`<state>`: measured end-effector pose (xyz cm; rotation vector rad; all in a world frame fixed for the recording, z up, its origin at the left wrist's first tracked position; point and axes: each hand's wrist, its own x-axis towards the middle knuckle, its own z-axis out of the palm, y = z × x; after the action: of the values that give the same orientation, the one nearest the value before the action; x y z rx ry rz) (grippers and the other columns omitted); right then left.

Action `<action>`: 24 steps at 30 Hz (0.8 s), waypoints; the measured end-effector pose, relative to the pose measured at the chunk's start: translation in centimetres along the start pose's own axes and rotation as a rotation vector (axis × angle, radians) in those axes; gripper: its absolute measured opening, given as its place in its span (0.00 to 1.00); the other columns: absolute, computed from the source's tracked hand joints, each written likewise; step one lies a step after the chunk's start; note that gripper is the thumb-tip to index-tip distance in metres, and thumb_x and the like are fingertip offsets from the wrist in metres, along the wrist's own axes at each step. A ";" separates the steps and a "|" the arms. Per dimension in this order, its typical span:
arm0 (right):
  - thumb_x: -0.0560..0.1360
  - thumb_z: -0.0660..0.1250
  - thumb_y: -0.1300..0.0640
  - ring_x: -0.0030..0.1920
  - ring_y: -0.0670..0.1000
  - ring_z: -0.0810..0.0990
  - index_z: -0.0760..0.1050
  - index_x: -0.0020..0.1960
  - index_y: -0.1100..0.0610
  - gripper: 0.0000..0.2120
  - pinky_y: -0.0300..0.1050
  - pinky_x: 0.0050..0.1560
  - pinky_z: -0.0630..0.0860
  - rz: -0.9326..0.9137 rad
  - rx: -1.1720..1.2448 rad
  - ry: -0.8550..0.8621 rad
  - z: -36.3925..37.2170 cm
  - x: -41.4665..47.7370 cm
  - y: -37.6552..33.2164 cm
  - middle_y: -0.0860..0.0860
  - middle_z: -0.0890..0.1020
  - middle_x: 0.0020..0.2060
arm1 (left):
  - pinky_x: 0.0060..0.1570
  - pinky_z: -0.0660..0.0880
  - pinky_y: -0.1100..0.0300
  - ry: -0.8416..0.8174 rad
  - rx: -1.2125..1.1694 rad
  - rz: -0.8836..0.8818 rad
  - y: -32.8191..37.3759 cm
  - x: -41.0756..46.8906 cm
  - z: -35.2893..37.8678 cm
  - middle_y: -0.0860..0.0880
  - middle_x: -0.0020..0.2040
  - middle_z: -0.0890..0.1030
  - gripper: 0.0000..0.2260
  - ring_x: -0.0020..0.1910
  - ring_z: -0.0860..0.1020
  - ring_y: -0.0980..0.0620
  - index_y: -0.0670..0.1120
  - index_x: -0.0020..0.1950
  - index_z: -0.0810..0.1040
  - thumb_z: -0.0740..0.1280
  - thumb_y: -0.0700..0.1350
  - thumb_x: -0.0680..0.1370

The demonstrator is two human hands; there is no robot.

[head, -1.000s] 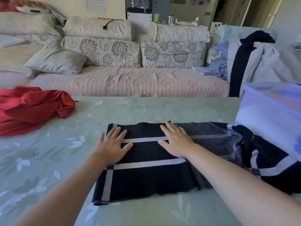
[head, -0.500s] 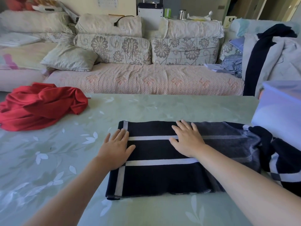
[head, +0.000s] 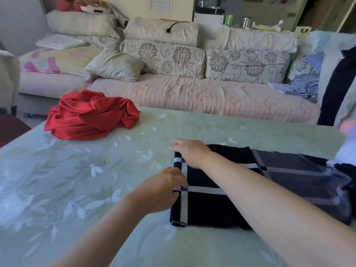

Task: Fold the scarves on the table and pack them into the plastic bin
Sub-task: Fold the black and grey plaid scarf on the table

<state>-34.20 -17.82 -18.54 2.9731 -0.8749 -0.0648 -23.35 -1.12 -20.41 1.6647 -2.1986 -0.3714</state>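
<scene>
A black scarf with white stripes lies folded flat on the green table, its grey right part running toward the pale plastic bin, which barely shows at the right edge. My left hand pinches the scarf's left edge at the near stripe crossing. My right hand reaches across and grips the far left corner with curled fingers. A crumpled red scarf sits at the table's far left.
A sofa with floral cushions runs along the table's far edge. Clothes are piled at its right end. A dark chair seat is beyond the table's left corner.
Both hands slid left from lying flat on the scarf to its left edge and curled onto it. The view swung left, so the bin has almost left the frame.
</scene>
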 end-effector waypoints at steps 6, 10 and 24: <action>0.74 0.63 0.69 0.53 0.56 0.79 0.81 0.55 0.53 0.17 0.51 0.50 0.77 -0.005 0.034 -0.024 0.9 2.7 0.7 0.51 0.79 0.54 | 0.53 0.75 0.58 -0.137 0.024 0.141 -0.7 -1.5 0.1 0.58 0.66 0.69 0.33 0.64 0.65 0.59 0.54 0.65 0.76 0.57 0.27 0.66; 0.70 0.61 0.69 0.48 0.54 0.78 0.81 0.43 0.52 0.15 0.48 0.44 0.75 0.079 0.115 0.048 1.2 2.9 1.3 0.48 0.78 0.48 | 0.47 0.78 0.54 -0.028 0.004 0.222 -1.3 -1.0 1.0 0.55 0.59 0.78 0.26 0.60 0.73 0.55 0.51 0.56 0.83 0.61 0.27 0.67; 0.73 0.63 0.59 0.50 0.58 0.76 0.75 0.51 0.57 0.07 0.53 0.51 0.76 0.064 0.306 0.200 -0.2 11.1 -6.9 0.54 0.75 0.53 | 0.48 0.78 0.59 0.046 0.007 -0.390 -9.9 -5.5 -7.7 0.57 0.41 0.83 0.17 0.44 0.79 0.56 0.54 0.40 0.85 0.64 0.34 0.68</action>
<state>-21.15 -18.05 -19.02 3.1458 -1.0350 0.3963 -10.15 1.51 -18.24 2.0844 -1.8362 -0.4190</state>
